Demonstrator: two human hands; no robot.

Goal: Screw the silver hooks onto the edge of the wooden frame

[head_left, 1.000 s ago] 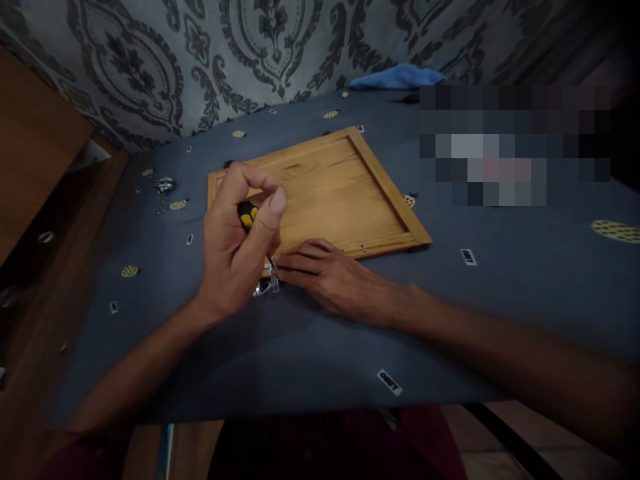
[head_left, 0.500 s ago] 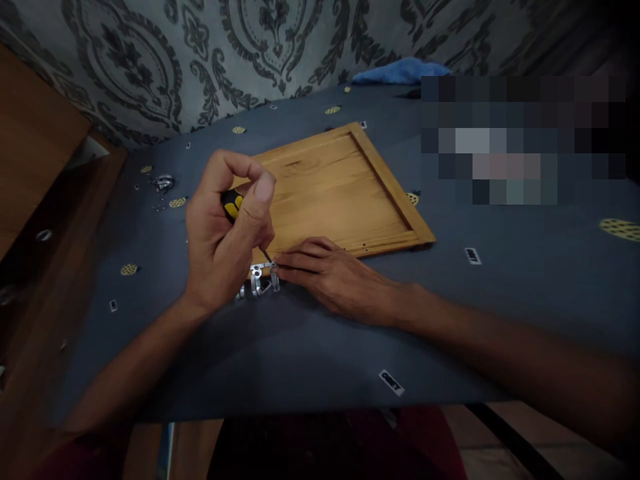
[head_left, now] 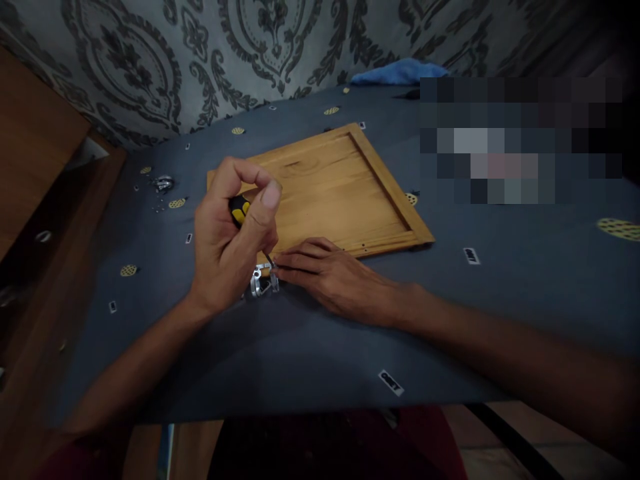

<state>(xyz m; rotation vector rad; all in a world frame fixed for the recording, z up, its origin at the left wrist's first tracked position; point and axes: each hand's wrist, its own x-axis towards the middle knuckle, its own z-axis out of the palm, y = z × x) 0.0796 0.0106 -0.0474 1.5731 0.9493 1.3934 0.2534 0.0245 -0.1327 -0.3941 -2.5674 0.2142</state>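
My left hand point(head_left: 235, 233) is wrapped round the black-and-yellow handle of a screwdriver point(head_left: 239, 209). Its thin shaft slants down to a metal cabinet hinge point(head_left: 258, 283) at the near edge of a framed wooden door panel point(head_left: 340, 190). Stretched out low over that same edge is my right hand point(head_left: 335, 280), its fingertips beside the screwdriver's tip and touching or close to the hinge. Its thumb is hidden. Whether a screw sits under the tip cannot be made out. The panel lies flat, with small dark holes near its front edge.
Another metal hinge point(head_left: 163, 183) with small loose screws lies at the left on the dark patterned cloth point(head_left: 320, 367). A blue cloth point(head_left: 400, 72) rests by the wall. Wooden furniture point(head_left: 45, 153) stands at the left. A blurred-out patch covers the upper right.
My left hand has shifted slightly to the right with the screwdriver, its wrist and grip turned a little. My right hand and the panel stay nearly where they were.
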